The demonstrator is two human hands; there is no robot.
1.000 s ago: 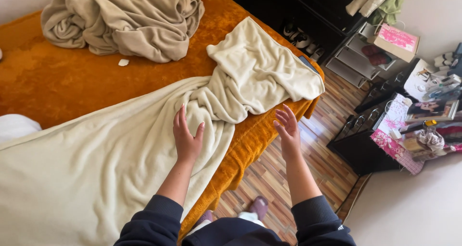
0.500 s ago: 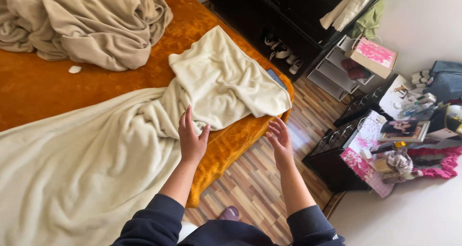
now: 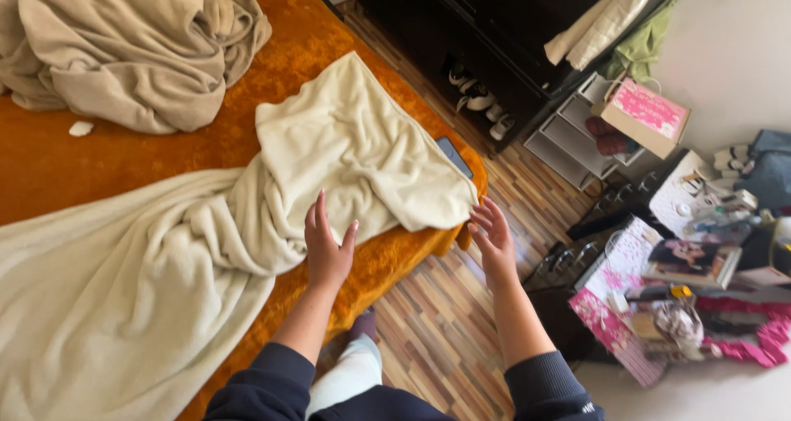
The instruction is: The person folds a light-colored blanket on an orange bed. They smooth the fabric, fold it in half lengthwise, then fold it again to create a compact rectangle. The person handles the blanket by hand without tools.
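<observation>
At bed's edge: cream fleece blanket (image 3: 247, 248) lies bunched and unfolded across the orange bed cover (image 3: 165, 153), corner overhanging. Left hand (image 3: 327, 241) and right hand (image 3: 494, 238) hover empty, fingers spread (nothing gripped). Straightening looks barely begun.

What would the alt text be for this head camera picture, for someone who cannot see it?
Two open bare hands, left hand and right hand, reach toward a cream blanket lying across an orange bed. A beige blanket is heaped behind.

left hand (image 3: 328, 248) open, raised | right hand (image 3: 493, 238) open, fingers spread
</observation>
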